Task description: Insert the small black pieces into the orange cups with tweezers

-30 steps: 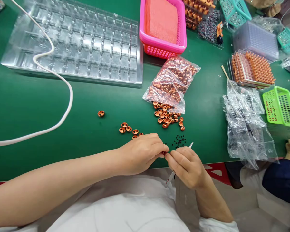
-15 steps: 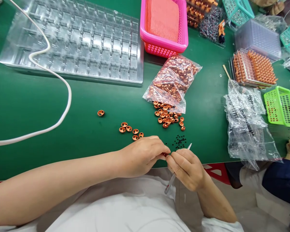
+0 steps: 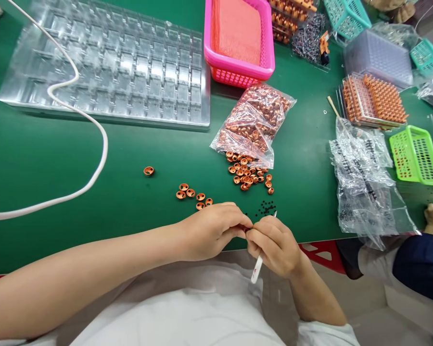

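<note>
Left hand (image 3: 216, 231) clamps fingers (image 3: 239, 219) on a part (image 3: 246, 229); right hand (image 3: 277, 244) clamps a tool (image 3: 257, 269), whose swing could scatter far bits (image 3: 266, 209).

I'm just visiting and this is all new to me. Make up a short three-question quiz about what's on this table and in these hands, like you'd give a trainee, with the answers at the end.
1. Which of these is in the right hand?
A) a pink basket
B) a slim pointed tool
C) a white cord

2. True or false: the small black pieces lie nearer to the right hand than the clear bag does.

3. Fill the gap: in the picture, one copper-coloured cup lies by itself on the green table, to the ____ of the small group of cups near the left hand.

Key:
1. B
2. True
3. left
</note>
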{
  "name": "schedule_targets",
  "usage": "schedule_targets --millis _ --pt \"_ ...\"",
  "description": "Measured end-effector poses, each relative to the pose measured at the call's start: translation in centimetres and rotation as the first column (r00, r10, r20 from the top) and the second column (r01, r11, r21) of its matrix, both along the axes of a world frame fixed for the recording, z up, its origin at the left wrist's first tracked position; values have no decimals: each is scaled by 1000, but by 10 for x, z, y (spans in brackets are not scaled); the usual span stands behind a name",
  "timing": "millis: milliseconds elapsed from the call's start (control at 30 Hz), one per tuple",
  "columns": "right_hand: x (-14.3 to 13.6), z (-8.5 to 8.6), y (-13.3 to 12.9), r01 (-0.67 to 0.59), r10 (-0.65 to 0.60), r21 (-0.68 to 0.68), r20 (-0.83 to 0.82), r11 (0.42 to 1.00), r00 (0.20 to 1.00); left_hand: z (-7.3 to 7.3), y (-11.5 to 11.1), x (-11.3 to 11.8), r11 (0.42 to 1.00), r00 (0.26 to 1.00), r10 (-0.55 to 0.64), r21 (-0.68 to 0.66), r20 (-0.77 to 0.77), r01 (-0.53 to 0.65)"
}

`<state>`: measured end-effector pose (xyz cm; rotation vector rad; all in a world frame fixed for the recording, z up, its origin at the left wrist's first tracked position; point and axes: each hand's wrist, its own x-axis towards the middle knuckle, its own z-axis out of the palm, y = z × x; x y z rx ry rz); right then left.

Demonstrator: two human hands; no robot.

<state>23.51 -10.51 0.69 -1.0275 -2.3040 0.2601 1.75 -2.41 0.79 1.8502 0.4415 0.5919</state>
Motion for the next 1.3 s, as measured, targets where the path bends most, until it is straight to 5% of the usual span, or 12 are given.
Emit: schedule_targets --millis 267,733,1300 --pt "-1 9 -10 168 -178 -61 -241 984 954 4 6 -2 981 999 -12 -195 -34 5" --pt "9 3 -13 -15 12 60 46 998 999 -1 0 -1 999 999 -33 -13 4 33" --pt "6 9 -8 -71 62 97 100 993 993 1 -4 1 999 999 -36 32 11 35"
